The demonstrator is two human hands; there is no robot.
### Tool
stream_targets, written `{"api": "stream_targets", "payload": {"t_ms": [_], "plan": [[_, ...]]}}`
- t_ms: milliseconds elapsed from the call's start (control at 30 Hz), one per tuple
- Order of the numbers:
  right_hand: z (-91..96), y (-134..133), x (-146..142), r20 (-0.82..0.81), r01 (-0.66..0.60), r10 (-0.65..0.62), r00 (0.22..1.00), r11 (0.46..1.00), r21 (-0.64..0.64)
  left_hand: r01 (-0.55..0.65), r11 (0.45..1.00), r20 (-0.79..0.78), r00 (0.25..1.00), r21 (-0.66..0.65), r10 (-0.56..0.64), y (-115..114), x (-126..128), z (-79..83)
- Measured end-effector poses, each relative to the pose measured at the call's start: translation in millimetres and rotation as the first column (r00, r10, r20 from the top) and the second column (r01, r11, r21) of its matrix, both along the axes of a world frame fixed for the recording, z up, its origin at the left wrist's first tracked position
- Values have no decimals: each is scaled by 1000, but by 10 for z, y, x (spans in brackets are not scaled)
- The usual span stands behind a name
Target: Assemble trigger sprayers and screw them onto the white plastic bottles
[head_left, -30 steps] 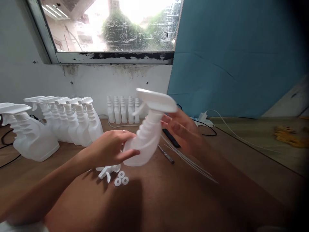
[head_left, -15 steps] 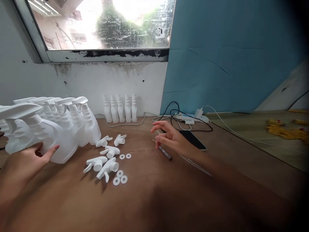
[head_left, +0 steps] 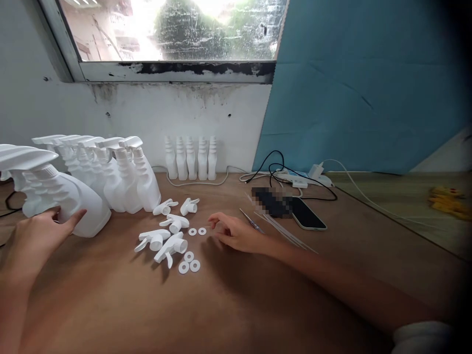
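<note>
On the left, my left hand (head_left: 42, 241) is closed around the lower part of a white spray bottle (head_left: 90, 209), which has its trigger head on and tilts left. My right hand (head_left: 234, 233) hovers over the table with its fingers apart and slightly curled, holding nothing. It is nearest to two flat white washers (head_left: 202, 231). Three more washers (head_left: 189, 256) lie in a cluster closer to me. Left of them are several loose white trigger sprayer heads (head_left: 174, 223). Behind the held bottle stands a group of white spray bottles (head_left: 147, 184) with heads fitted.
Several headless white bottles (head_left: 191, 164) stand against the wall. To the right lie a pen-like tool (head_left: 251, 221), thin white tubes (head_left: 285, 231), a blurred-out dark patch and a phone (head_left: 309, 214). Cables and a power strip (head_left: 309, 178) are at the back.
My right hand has moved left and nearer, from above the pen-like tool towards the washers. My left hand stays on the spray bottle, which leans further left. The view has shifted slightly.
</note>
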State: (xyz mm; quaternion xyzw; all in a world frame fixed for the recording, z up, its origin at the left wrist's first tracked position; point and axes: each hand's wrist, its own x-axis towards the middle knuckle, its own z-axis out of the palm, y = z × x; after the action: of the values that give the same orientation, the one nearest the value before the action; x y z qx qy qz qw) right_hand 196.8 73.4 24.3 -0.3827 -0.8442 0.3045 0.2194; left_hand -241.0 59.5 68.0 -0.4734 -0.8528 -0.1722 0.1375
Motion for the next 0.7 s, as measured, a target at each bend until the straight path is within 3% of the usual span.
{"api": "stream_targets", "payload": {"t_ms": [100,200,567,633,700], "plan": [[-66,39,-89,128,-34,16,992,990,137,-62,987,-3,998,-148,62,3,9,15],[-96,65,-133,223,-72,24,974,976,207,-70,982,-20,998,-173,67,12,15,14],[-56,88,-98,231,-99,48,972,971,216,-48,989,-51,998,-143,41,12,24,-96],[-77,90,-115,263,-116,50,963,963,244,-40,998,-92,995,-52,36,-33,-18,-123],[-106,95,-124,311,-145,51,949,948,285,73,986,-114,992,148,-56,-116,-5,-120]]}}
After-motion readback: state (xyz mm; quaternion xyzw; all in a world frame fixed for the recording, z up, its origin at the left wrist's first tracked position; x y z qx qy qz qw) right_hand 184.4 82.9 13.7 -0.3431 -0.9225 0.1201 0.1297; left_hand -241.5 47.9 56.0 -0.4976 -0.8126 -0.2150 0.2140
